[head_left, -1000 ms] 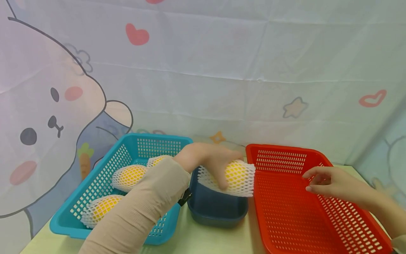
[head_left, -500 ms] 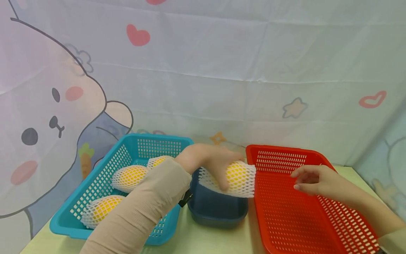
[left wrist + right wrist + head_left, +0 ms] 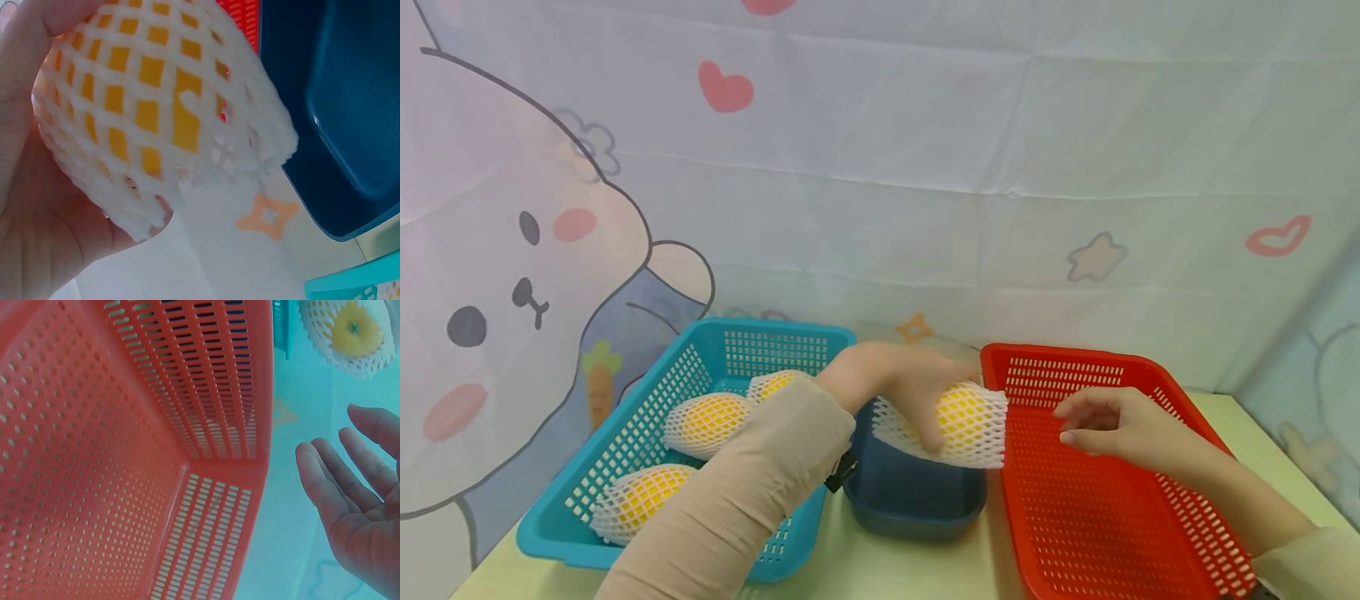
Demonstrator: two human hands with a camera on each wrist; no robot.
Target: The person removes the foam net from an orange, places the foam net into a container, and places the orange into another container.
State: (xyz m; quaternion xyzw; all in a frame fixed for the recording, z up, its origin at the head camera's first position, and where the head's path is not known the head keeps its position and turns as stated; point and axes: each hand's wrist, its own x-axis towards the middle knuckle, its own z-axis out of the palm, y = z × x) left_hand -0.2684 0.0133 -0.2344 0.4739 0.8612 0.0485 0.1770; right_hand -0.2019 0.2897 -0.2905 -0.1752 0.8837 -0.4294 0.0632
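My left hand grips a yellow fruit in a white foam net from above, over the dark blue bin. Close up in the left wrist view, my fingers and thumb curve round the netted fruit. My right hand hovers over the red basket, fingers loosely bent and holding nothing. From the right wrist, that hand is apart from the netted fruit, whose end with a small green mark faces it.
A teal basket stands at the left with several netted yellow fruits, one of them a netted fruit near its middle. All three containers sit on a pale green table. A printed cloth hangs behind.
My right hand has moved left over the red basket, toward the held fruit. My left hand stays nearly still with the netted fruit in its grip.
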